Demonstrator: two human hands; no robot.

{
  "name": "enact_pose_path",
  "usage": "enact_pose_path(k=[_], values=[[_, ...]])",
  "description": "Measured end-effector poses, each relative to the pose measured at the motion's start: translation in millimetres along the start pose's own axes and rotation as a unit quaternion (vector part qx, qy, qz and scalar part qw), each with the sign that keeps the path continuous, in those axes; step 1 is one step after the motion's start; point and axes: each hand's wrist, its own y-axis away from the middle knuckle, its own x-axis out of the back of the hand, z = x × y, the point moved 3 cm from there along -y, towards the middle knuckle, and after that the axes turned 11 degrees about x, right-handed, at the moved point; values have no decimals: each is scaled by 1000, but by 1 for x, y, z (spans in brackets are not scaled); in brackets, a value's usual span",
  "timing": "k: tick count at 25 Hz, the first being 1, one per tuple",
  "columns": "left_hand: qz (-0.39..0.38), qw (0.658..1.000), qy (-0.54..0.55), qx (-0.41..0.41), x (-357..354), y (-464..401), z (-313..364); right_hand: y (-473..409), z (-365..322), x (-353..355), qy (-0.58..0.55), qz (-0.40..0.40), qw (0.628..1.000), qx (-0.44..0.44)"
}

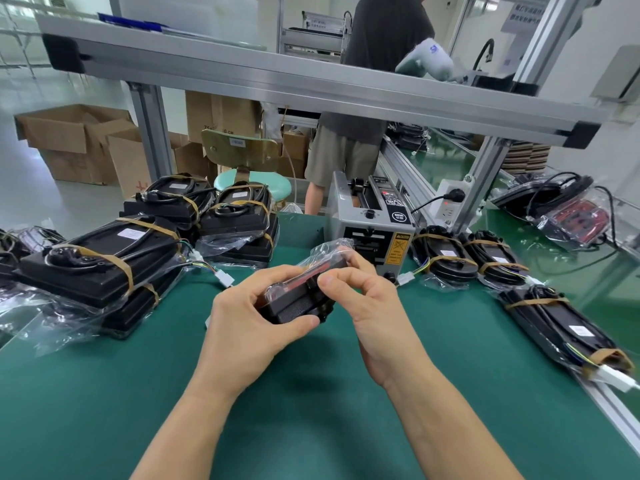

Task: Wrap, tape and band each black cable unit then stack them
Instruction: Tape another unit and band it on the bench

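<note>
I hold a black cable unit (294, 301) in a clear plastic bag above the middle of the green table (311, 410), a red part showing through the film. My left hand (252, 320) grips its near end, thumb underneath. My right hand (367, 299) holds the far side, its fingers curled over the bag's top. Banded black units are stacked at the left (100, 265) and back left (235, 216). More banded units lie at the right (446, 254) and far right (561, 330).
A grey tape dispenser (370, 220) stands just behind my hands. An aluminium frame bar (311, 84) crosses overhead. A person stands behind the bench by a green stool (252, 181). Cardboard boxes (76, 140) sit on the floor at the left. Bagged unbanded units (561, 206) lie back right.
</note>
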Motion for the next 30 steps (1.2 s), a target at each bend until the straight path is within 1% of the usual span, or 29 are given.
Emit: enact_pose_path(k=[10,20,25,30], values=[[0,1000,14,2,2,0,0,-2,6,-2,8,23,1000,-5],[8,1000,29,-7,3,1,1,0,6,-9,68,44,996,37],[7,999,38,-14,3,1,0,2,11,-12,107,78,990,48],[10,999,46,-8,4,0,-1,1,10,-15,73,109,991,32]])
